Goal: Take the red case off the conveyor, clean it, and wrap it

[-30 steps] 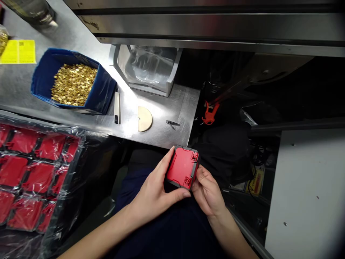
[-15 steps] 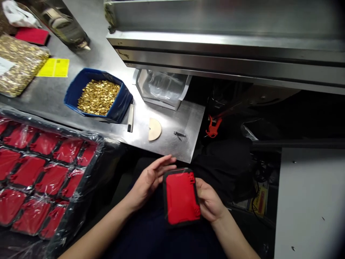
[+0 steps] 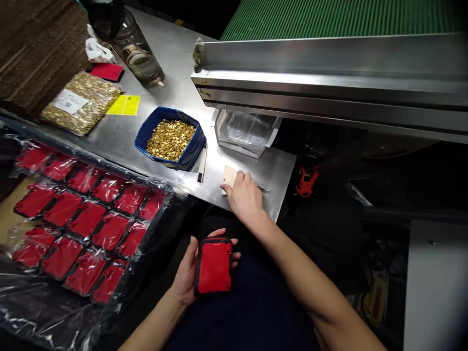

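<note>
A red panel with a black rim (image 3: 215, 267), rectangular with rounded corners and small hinge-like parts on its right edge, rests in my left hand (image 3: 188, 273). That hand is closed around it from beneath, its fingertips showing past the right side. My right hand (image 3: 246, 197) is on the metal table, its thumb and curled fingers around a pale half-round disc (image 3: 229, 176). Part of the disc is hidden under the fingers. Just right of the knuckles, a small metal tool like nail clippers (image 3: 263, 190) pokes out, mostly covered.
A blue bin (image 3: 197, 153) of small brass pieces stands beside a white-handled cutter (image 3: 202, 165). Behind are a clear bin (image 3: 243, 131) and a metal rail (image 3: 310, 80). At left, a plastic-lined box (image 3: 166, 200) holds several red panels. A bottle (image 3: 141, 53) stands farther back.
My right hand has let go of the red panel and reached forward to the half-round disc on the table. The panel now lies in my left hand. The view has shifted left.
</note>
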{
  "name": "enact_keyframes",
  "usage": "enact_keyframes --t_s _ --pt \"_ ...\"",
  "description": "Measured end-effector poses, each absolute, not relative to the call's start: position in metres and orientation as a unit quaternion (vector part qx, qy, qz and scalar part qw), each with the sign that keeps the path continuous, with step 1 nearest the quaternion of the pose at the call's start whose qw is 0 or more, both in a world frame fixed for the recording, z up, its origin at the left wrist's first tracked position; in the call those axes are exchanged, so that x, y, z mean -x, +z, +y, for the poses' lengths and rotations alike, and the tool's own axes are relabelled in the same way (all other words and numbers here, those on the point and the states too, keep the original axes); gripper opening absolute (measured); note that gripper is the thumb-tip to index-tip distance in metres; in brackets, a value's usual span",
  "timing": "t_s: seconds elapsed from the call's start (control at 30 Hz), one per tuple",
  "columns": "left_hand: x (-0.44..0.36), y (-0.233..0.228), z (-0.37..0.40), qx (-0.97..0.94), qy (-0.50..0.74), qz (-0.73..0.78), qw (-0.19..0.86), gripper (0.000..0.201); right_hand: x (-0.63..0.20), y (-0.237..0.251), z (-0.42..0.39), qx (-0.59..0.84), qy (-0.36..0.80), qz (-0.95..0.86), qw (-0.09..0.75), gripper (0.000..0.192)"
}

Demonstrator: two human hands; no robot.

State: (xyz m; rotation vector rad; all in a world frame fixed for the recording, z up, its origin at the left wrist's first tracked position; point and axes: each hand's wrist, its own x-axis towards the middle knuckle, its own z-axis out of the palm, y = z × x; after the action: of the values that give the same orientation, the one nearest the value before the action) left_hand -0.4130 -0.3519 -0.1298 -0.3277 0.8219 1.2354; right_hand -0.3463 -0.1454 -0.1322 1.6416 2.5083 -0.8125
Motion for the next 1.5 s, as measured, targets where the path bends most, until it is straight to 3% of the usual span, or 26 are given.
enact_keyframes --t_s 0.07,0.1,0.27,0.5,0.67,0.83,1.5 --pt "0.410 -0.130 -0.350 0.149 0.548 0.388 0.726 0.067 0.371 -0.143 -0.139 -0.541 -0.259 0.800 0.021 0.060" --pt "0.409 -0.130 -0.348 0.149 0.542 0.399 0.725 0.066 0.377 -0.147 -0.138 -0.538 -0.268 0.799 0.021 0.058" --pt "0.407 -0.133 -0.338 0.163 0.512 0.427 0.727 0.069 0.330 -0.144 -0.146 -0.458 -0.342 0.820 0.022 0.015" --pt "0.401 -0.138 -0.323 0.200 0.480 0.436 0.735 0.058 0.200 -0.104 -0.195 -0.322 -0.566 0.759 0.008 0.027" --pt "0.391 -0.136 -0.313 0.194 0.450 0.458 0.741 0.053 0.183 -0.107 -0.231 -0.205 -0.475 0.853 0.074 0.028" --pt "0.386 -0.141 -0.313 0.169 0.427 0.500 0.734 0.051 0.195 -0.116 -0.232 -0.191 -0.417 0.883 0.096 0.017" --pt "0.389 -0.152 -0.315 0.160 0.423 0.504 0.736 0.052 0.200 -0.107 -0.222 -0.222 -0.424 0.869 0.126 0.006"
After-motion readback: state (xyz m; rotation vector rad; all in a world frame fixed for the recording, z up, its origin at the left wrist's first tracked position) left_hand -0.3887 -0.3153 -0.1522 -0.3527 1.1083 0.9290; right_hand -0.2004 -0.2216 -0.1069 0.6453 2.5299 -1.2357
